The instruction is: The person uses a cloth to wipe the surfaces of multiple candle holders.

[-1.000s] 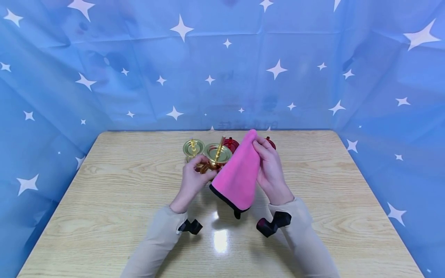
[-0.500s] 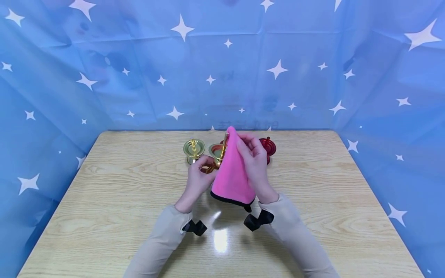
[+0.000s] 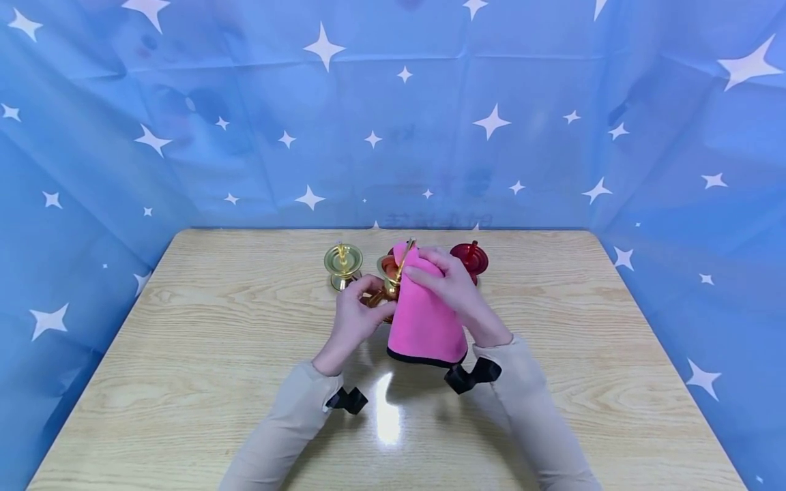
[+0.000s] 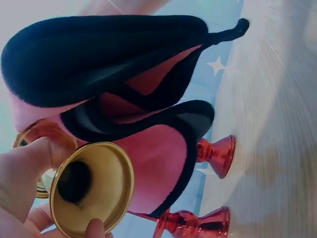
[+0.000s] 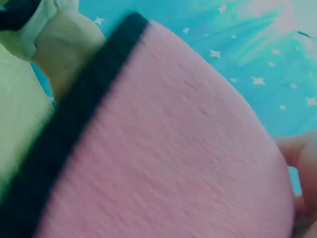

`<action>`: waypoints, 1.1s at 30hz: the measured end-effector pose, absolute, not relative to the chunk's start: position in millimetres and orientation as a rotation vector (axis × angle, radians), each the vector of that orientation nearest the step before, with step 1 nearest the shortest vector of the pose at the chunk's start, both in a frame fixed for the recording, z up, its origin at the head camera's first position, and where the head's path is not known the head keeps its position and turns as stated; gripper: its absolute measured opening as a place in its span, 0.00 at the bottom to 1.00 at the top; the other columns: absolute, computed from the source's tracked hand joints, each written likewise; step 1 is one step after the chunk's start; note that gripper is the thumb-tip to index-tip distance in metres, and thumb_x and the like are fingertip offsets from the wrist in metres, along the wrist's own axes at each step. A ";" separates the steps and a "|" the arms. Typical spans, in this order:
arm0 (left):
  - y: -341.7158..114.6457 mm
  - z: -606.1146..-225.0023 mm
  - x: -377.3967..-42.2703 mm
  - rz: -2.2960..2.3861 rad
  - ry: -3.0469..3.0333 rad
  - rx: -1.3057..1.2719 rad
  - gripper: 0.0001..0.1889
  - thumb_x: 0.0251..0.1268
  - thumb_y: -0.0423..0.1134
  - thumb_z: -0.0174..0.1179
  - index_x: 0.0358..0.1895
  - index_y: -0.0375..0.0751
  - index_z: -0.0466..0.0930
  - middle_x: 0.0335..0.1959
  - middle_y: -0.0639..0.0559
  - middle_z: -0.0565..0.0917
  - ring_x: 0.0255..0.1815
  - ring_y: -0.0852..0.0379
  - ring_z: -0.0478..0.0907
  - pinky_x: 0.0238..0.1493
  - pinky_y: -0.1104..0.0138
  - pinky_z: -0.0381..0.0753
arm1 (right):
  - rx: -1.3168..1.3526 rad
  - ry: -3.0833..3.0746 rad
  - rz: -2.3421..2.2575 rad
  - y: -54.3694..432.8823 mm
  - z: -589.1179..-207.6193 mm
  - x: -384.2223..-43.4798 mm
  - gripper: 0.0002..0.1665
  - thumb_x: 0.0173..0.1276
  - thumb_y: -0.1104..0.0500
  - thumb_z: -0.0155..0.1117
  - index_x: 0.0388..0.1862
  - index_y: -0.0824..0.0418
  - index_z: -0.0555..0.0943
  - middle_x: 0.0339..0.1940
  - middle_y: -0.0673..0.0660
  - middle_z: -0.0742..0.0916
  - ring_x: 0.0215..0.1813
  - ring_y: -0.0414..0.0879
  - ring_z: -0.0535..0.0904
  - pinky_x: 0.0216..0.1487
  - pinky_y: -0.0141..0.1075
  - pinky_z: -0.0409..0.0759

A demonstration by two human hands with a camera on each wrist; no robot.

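Observation:
My left hand (image 3: 357, 312) grips a gold candle holder (image 3: 391, 290) by its lower part, tilted, with its dish and thin rod upward. Its hollow round base (image 4: 119, 186) faces the camera in the left wrist view, with fingers at the rim. In my right hand (image 3: 453, 285) is a pink cloth (image 3: 426, 320) with black edging, pinched against the rod of the holder. The cloth hangs down in folds and fills most of the right wrist view (image 5: 173, 129).
Another gold candle holder (image 3: 344, 261) stands upright to the left. To the right, behind my right hand, is a red candle holder (image 3: 471, 258). A second red one is mostly hidden by the cloth; two red bases show in the left wrist view. A starry blue curtain (image 3: 393, 136) backs the table.
My right hand has brought the pink cloth leftward onto the gold candle holder, and its top now lies lower, around the rod. My left hand has shifted slightly right with the holder.

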State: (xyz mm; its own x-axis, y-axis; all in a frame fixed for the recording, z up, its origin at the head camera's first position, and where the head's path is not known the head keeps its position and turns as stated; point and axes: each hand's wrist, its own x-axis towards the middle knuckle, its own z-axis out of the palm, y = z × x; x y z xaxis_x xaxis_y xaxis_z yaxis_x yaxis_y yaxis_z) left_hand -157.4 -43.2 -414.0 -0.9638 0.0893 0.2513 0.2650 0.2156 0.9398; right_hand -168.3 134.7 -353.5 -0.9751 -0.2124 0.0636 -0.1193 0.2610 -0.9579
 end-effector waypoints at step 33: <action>-38.4 -402.0 -153.6 -1.568 -2.425 -0.553 0.12 0.39 0.32 0.73 0.29 0.36 0.79 0.25 0.47 0.77 0.29 0.55 0.68 0.23 0.71 0.71 | -0.297 2.253 -2.027 155.8 -359.3 -176.4 0.02 0.61 0.64 0.65 0.33 0.62 0.81 0.31 0.53 0.80 0.29 0.41 0.74 0.26 0.30 0.72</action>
State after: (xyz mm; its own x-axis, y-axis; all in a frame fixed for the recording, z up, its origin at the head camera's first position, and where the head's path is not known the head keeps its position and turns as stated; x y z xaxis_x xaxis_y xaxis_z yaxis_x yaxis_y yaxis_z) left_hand -153.6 -38.4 -402.0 -0.9097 0.2008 0.3634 0.4138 0.3669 0.8332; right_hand -176.4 155.8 -359.3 -0.9763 -0.2082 0.0586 -0.0802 0.0969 -0.9921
